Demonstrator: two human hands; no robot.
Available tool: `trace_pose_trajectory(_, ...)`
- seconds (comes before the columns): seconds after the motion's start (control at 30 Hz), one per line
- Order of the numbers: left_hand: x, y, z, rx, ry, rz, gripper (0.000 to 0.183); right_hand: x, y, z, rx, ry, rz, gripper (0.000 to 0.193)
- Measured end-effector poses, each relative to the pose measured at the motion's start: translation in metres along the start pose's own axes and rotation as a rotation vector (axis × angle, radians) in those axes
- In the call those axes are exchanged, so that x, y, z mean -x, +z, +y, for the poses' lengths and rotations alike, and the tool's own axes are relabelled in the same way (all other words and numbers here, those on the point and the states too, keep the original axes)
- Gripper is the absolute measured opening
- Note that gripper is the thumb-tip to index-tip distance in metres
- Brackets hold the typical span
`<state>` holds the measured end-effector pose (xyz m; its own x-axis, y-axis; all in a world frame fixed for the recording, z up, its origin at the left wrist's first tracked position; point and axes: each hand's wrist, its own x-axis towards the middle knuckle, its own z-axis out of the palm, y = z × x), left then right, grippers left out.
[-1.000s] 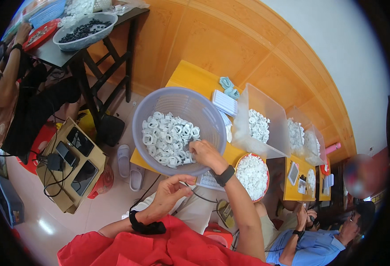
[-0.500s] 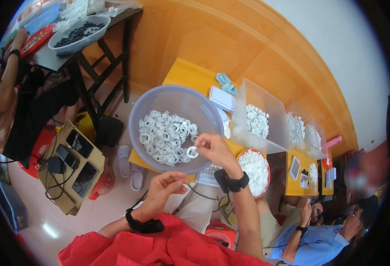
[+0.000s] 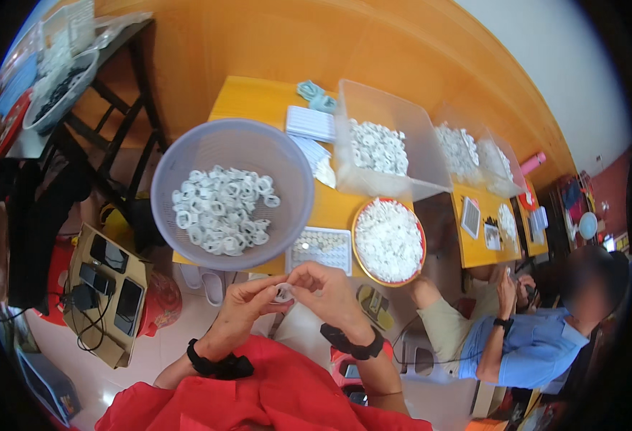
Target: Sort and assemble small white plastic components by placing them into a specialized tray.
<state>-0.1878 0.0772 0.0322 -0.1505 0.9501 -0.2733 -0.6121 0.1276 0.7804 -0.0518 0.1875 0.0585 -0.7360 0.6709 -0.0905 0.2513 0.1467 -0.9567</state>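
Between my two hands, just below the near side of the basket, is a small white plastic ring point(image 3: 283, 293). My left hand point(image 3: 247, 305) pinches it from one side. The fingers of my right hand point(image 3: 324, 289) close on its other side. A large lavender mesh basket point(image 3: 287, 161) holds a heap of similar white rings point(image 3: 222, 212). Right of the basket lies a white tray point(image 3: 321, 249) with small round pieces in its rows. Beside that stands a red-rimmed round dish point(image 3: 422, 248) piled with small white parts.
Clear plastic bins point(image 3: 402, 188) of white parts stand on the yellow table point(image 3: 251, 90). A person in blue point(image 3: 528, 345) sits at the right. At the left, a cardboard box point(image 3: 107, 352) carries phones and cables. Slippers point(image 3: 213, 287) lie on the floor.
My right hand has drawn back from the basket with a white ring and met my left hand. The view has turned rightward, so the basket and tables sit farther left.
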Motion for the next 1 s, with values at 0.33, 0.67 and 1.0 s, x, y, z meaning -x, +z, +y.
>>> trace_pose_trajectory(0.33,-0.022,-0.012,-0.041,0.174,-0.371,-0.161,0.028,0.037,-0.019,0.066,0.042,0.026,0.283,0.007)
trace_pose_trajectory(0.67,-0.025,-0.016,-0.034,0.198,-0.310,-0.100,0.027,-0.024,-0.017,0.087,0.491,-0.085,0.659,0.006)
trace_pose_trajectory(1.0,-0.032,-0.016,-0.031,0.205,-0.312,-0.075,0.031,-0.028,-0.012,0.085,0.661,-0.174,0.613,0.006)
